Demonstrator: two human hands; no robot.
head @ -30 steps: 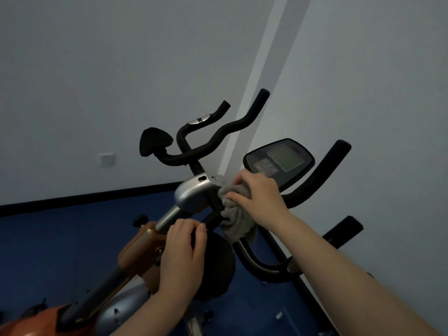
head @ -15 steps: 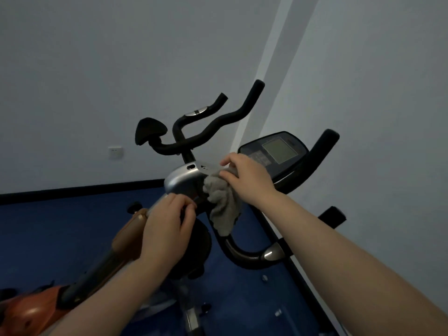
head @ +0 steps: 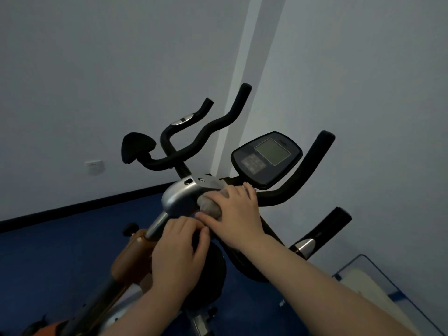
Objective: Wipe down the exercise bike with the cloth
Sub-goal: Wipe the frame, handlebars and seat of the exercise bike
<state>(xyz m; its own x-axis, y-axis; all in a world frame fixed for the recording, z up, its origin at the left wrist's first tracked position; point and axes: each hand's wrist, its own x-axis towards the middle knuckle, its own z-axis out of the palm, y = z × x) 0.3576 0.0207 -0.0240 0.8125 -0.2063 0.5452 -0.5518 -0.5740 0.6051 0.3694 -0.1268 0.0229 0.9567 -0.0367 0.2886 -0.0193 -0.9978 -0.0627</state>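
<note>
Head view shows the right hand (head: 236, 214) reaching forward, fingers curled over a bunched grey cloth (head: 210, 206) pressed on the silver stem housing of the black-handled exercise bike (head: 180, 195). Just below, the left hand (head: 180, 251) curls round the stem; its palm side is hidden.

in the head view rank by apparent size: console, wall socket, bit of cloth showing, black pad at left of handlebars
1. console
2. black pad
3. cloth, only partly visible under the right hand
4. wall socket
</note>
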